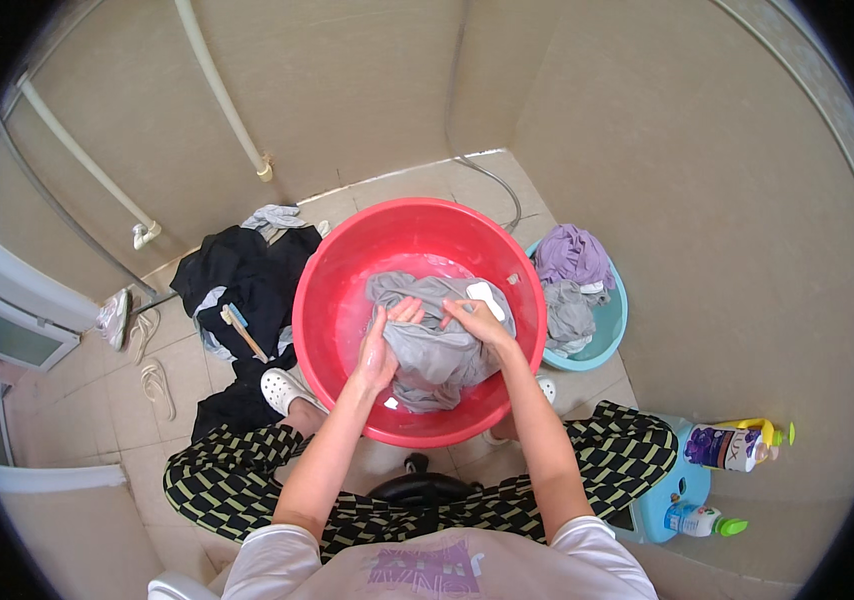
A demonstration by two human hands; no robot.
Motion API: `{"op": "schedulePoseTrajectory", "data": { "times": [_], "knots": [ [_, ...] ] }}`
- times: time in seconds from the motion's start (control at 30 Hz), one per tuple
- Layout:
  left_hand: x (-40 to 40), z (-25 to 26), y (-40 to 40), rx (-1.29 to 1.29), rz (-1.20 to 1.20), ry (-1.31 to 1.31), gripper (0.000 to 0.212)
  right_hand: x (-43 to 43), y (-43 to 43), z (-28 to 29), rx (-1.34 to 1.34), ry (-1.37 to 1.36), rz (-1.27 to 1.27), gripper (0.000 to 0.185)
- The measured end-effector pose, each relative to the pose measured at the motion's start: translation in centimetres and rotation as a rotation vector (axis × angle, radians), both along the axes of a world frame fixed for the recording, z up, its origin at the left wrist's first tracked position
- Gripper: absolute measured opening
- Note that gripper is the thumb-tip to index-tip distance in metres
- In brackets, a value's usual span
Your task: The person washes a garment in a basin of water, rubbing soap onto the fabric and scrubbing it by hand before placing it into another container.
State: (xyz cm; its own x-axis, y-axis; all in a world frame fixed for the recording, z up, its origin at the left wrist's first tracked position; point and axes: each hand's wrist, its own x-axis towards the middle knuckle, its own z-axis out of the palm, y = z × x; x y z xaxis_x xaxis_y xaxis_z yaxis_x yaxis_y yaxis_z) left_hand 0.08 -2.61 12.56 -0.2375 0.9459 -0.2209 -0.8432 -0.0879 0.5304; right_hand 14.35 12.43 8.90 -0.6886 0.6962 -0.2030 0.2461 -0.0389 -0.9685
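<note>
A large red plastic basin (337, 225) stands on the floor between my knees, with foamy liquid inside. Wet grey cloth (434, 352) lies bunched in it. My left hand (382, 345) is at the cloth's left side, palm turned up and fingers spread, with nothing in it. My right hand (478, 319) is over the cloth's right part, thumb and fingers apart; whether its fingertips touch the fabric I cannot tell. A white bar (485, 298), perhaps soap, rests on the cloth just beyond my right hand. A small white piece (391, 403) lies near the basin's front wall.
Left of the basin, dark clothes (235, 262) lie on the tiles with a scrubbing brush (244, 330) on top. A light-blue basin (607, 341) at right holds purple and grey clothes. Two bottles (723, 448) (697, 519) stand on a blue stool (671, 487).
</note>
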Motion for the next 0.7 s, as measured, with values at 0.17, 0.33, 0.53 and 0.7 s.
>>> {"op": "schedulePoseTrajectory", "data": {
  "times": [0.17, 0.33, 0.53, 0.7],
  "knots": [
    [-0.7, 0.8, 0.0, 0.023, -0.012, 0.085, 0.059, 0.3, -2.1, 6.3, 0.004, -0.081, 0.365, 0.035],
    [-1.2, 2.1, -0.4, -0.041, -0.043, 0.221, 0.059, 0.8, -1.5, 6.7, -0.060, -0.205, 0.509, 0.026],
    [-2.5, 0.9, -1.5, -0.225, -0.102, 0.742, 0.042, 1.1, -1.4, 5.7, 0.019, -0.033, 0.150, 0.025],
    [-3.6, -2.1, -1.4, -0.396, 0.077, 1.049, 0.032, 0.8, -2.2, 6.8, 0.181, -0.123, 0.330, 0.030]
  ]
}}
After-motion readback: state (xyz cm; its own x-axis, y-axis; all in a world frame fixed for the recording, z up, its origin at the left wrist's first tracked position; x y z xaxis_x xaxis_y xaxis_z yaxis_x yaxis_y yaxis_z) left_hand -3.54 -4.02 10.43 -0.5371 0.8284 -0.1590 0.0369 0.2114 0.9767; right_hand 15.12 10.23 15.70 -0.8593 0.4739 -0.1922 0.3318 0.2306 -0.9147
